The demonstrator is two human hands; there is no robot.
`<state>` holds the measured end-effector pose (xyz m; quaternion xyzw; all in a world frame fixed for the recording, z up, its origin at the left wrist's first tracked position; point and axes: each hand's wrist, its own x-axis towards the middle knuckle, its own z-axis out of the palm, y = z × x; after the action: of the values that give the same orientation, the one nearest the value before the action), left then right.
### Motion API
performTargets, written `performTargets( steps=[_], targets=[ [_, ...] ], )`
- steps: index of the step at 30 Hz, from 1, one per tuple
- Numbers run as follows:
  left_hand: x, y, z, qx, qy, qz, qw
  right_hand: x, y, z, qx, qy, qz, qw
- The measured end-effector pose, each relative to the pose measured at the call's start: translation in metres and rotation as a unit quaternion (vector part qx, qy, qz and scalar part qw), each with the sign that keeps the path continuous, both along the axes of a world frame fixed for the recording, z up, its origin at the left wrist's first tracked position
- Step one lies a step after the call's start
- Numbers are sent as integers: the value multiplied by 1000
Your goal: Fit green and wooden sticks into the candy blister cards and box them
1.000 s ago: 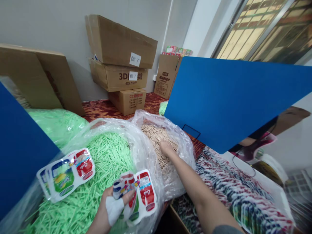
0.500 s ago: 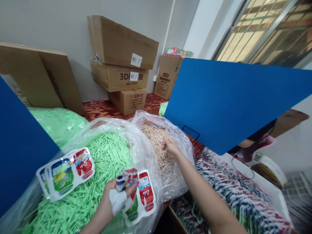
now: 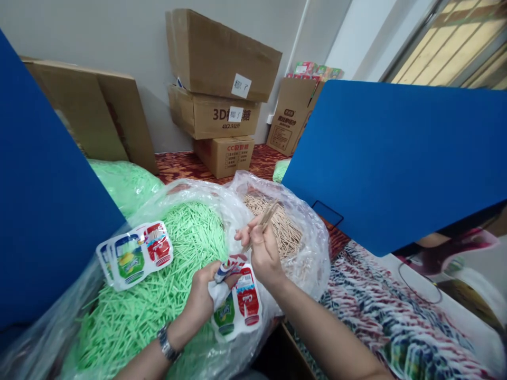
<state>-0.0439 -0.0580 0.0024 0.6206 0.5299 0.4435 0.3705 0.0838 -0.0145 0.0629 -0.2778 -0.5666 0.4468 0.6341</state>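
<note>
My left hand [image 3: 203,295], with a white wrap [image 3: 218,293] around part of it, is closed on flat drink-shaped packets [image 3: 248,302] printed Cola and Sprite. Between the fingertips of my right hand [image 3: 268,259] is a small bunch of thin brown sticks [image 3: 271,211], pointing up and to the right. That hand is just above and right of the left one, in front of an open clear bag of brown sticks [image 3: 292,237]. Below my left hand, light green sticks [image 3: 194,232] fill another clear bag. More printed packets [image 3: 130,257] lie stacked on the green sticks.
Blue panels stand at left [image 3: 47,211] and right [image 3: 388,163]. Stacked cartons [image 3: 222,58] are against the back wall. A closed green bag [image 3: 122,182] lies behind. At right is a heap of printed packets [image 3: 380,306]; an open carton [image 3: 291,348] is below my hands.
My right hand has come back from the brown stick pile toward my left hand, bringing a bunch of sticks. The whole view has shifted, and more of my left wrist shows.
</note>
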Motion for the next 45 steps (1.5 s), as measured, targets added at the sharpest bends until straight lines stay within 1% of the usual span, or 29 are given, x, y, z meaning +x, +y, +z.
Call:
performTargets(
  steps=[2,5,9,10,12,15,17,19,20,22,23,25,27,29,31,33,35,36,37,38,39,40,41,42,43,44,45],
  targets=[
    [-1,0,0,20,18,0,1000,-5,-4,-6,0,-40,-11,999],
    [-2,1,1,43,21,9,999,-6,-9,-16,-3,-105,-14,994],
    [-9,2,1,54,29,19,998,3,-12,-28,-4,-189,11,982],
    [-11,3,2,53,32,19,998,6,-12,-29,-3,-200,18,980],
    [-14,3,5,49,36,19,998,12,-9,-27,11,-213,11,977],
    [-16,3,9,52,38,15,998,17,-4,-20,62,-246,-19,967],
    [-17,1,10,64,39,9,997,16,-1,-16,117,-305,-5,945],
    [-19,-2,9,67,35,-5,997,14,1,-15,181,-377,24,908],
    [-20,-3,7,61,27,-12,998,12,2,-16,209,-409,28,888],
    [-26,-8,2,26,-5,-20,999,10,3,-19,245,-456,16,855],
    [-30,-10,-1,0,-27,-24,999,10,3,-22,255,-471,5,845],
    [-37,-15,-6,-47,-60,-31,997,9,3,-25,264,-495,-1,828],
    [-44,-20,-8,-60,-60,-39,996,8,3,-26,273,-518,10,810],
    [-48,-24,-8,-39,-31,-37,998,4,2,-28,290,-532,13,795],
    [-50,-26,-7,-12,-1,-31,999,-2,-1,-30,311,-534,-5,786],
    [-51,-27,-9,2,5,-41,999,-7,-6,-30,322,-536,-24,780],
    [-52,-27,-14,3,-4,-50,999,-7,-9,-27,317,-536,-9,782],
    [-53,-26,-16,-1,-10,-48,999,-6,-9,-24,303,-530,21,792],
    [-54,-26,-19,-7,-15,-42,999,-4,-7,-22,274,-514,62,811],
    [-55,-27,-22,-17,-20,-31,999,-1,-3,-20,230,-484,105,838],
    [-54,-27,-24,-28,-27,-22,999,1,3,-20,171,-440,137,871],
    [-54,-28,-24,-40,-36,-21,998,2,11,-22,103,-385,152,905],
    [-52,-29,-24,-49,-48,-28,997,2,19,-27,33,-328,152,932],
    [-50,-31,-23,-54,-59,-44,996,2,28,-35,-28,-280,130,951],
    [-48,-33,-21,-54,-67,-63,994,0,36,-45,-74,-260,114,956],
    [-45,-34,-19,-51,-72,-83,993,-2,43,-56,-102,-283,111,947],
    [-43,-36,-16,-44,-75,-101,991,-5,49,-68,-96,-347,87,929]
  ],
)
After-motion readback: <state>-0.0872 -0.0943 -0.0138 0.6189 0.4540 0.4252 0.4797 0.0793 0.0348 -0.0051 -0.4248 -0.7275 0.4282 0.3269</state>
